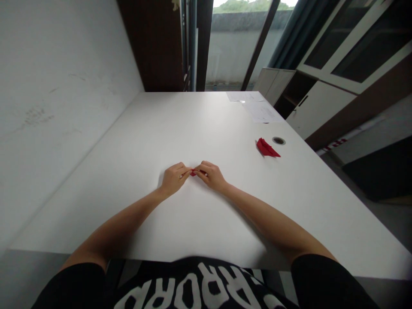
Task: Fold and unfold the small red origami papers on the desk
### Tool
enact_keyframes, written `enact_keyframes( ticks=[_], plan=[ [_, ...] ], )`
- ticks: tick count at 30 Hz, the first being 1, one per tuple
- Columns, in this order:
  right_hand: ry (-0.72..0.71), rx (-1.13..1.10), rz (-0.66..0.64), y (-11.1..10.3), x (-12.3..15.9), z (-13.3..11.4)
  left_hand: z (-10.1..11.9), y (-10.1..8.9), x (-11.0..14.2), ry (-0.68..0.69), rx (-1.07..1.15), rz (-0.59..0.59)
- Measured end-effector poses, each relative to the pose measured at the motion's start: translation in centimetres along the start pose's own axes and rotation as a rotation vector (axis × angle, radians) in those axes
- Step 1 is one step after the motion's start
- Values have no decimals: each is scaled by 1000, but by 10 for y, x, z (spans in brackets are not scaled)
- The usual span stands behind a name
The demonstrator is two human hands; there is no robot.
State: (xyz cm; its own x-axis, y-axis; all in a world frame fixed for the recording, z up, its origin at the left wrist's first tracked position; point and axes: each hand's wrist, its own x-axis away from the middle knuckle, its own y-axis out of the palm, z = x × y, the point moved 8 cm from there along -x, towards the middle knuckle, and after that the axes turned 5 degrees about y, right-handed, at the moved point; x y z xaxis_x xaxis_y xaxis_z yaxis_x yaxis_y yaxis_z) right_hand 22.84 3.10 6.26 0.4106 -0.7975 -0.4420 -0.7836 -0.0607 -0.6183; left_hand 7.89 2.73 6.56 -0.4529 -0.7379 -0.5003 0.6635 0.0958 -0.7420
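Between the left hand and the right hand, a small red piece is pinched at the fingertips, each grip nearly closed on it, one from either side; its exact shape is mostly hidden by the fingers. Directly beneath the grip lies the white desk, the hands low over its surface. Beyond the grip and to its right rests a folded red cloth-like item, just beside a round desk hole. Farther out on that same side, papers lie flat near the desk's far corner
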Motion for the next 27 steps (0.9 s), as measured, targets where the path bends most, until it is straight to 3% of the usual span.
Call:
enact_keyframes(
  ticks=[9, 13, 19, 27],
  plan=[
    [80, -133, -98, 0, 0, 4, -3, 3, 1, 0, 87, -71],
    [80, -151, -81, -3, -1, 7, -7, 0, 0, -20, 115, -66],
    [208, -119, 36, -12, 0, 22, -23, -7, 0, -166, 234, 57],
    [263, -221, 132, -18, 4, 34, -67, 6, 10, -437, 695, 289]
  ],
)
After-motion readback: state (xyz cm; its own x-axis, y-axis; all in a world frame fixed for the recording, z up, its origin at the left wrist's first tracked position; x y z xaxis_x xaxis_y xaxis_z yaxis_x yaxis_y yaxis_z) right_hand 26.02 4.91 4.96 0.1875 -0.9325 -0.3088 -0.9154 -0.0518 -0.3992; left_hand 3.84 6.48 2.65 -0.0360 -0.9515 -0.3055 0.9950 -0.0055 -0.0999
